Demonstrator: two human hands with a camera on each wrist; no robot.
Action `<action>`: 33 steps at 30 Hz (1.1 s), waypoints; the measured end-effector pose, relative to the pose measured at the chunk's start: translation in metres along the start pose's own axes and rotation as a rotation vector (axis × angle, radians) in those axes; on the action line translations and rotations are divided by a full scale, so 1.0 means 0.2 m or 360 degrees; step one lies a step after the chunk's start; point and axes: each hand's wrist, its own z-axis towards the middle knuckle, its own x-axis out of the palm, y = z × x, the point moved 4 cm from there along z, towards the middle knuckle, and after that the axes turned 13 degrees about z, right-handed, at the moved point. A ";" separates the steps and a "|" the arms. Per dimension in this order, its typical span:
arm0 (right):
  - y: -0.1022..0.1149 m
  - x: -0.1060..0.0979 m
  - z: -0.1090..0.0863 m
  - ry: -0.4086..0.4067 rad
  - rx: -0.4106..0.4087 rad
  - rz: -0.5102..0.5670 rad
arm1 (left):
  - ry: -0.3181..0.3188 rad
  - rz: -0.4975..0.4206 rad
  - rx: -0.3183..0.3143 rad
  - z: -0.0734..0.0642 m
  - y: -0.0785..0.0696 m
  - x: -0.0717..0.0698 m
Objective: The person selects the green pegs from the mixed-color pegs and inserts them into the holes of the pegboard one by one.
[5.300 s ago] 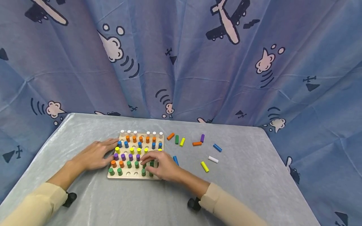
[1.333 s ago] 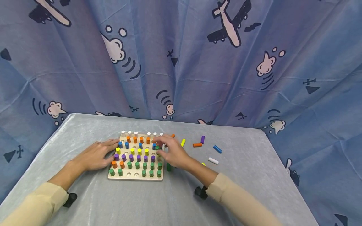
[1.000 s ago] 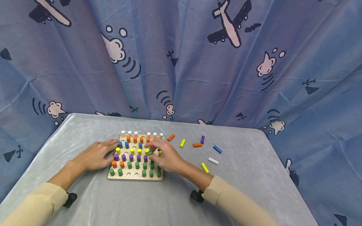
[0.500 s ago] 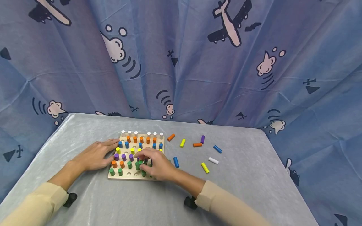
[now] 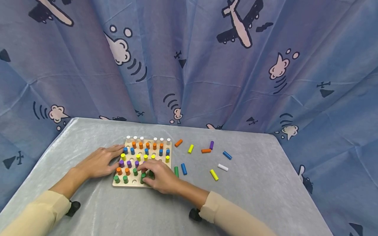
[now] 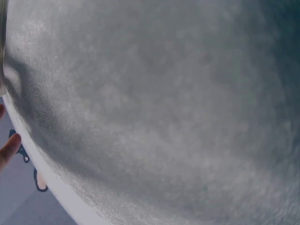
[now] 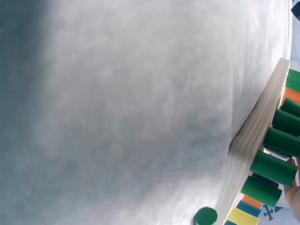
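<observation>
A wooden pegboard (image 5: 134,186) stands at the left of the table with rows of coloured pegs upright in it. My left hand (image 5: 98,163) lies flat along its left edge, fingers spread, fingertips and thumb at the board's side. With thumb and fingers, my right hand (image 5: 162,177) pinches a green peg (image 5: 143,178) upright in the front row. This hand covers the front right part of the board. In the right wrist view, several green pegs (image 7: 273,168) stand along the near edge, with fingers (image 7: 293,192) behind them.
Loose on the table right of the board lie a green peg (image 5: 176,171), blue pegs (image 5: 184,168), yellow pegs (image 5: 214,174), orange pegs (image 5: 206,151), a purple peg (image 5: 211,145) and a white peg (image 5: 222,167). A blue curtain (image 5: 189,65) hangs behind the table.
The green peg that lay behind the board's right side is gone from there. My right hand has carried a green peg leftward and forward to the front row. The left hand stays put.
</observation>
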 end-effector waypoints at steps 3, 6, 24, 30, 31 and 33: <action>0.00 0.01 0.00 0.0004 -0.0016 -0.0044 | -0.0008 -0.0003 0.0004 0.00 0.00 0.00; -0.01 0.01 0.00 0.0007 -0.0020 -0.0066 | -0.0007 -0.0006 0.0001 0.00 0.00 0.00; -0.01 0.01 0.00 0.0034 0.0006 -0.0046 | 0.0020 -0.0002 -0.0006 0.01 0.01 0.01; 0.00 -0.06 0.02 0.0014 0.0061 -0.0015 | -0.0001 0.0005 0.0003 0.00 0.01 0.01; 0.00 -0.08 0.02 -0.0002 0.0074 -0.0017 | -0.0008 0.0006 0.0007 0.00 0.01 0.01; -0.02 -0.14 0.02 -0.0044 0.0109 0.0001 | -0.0008 0.0006 0.0007 0.00 0.01 0.01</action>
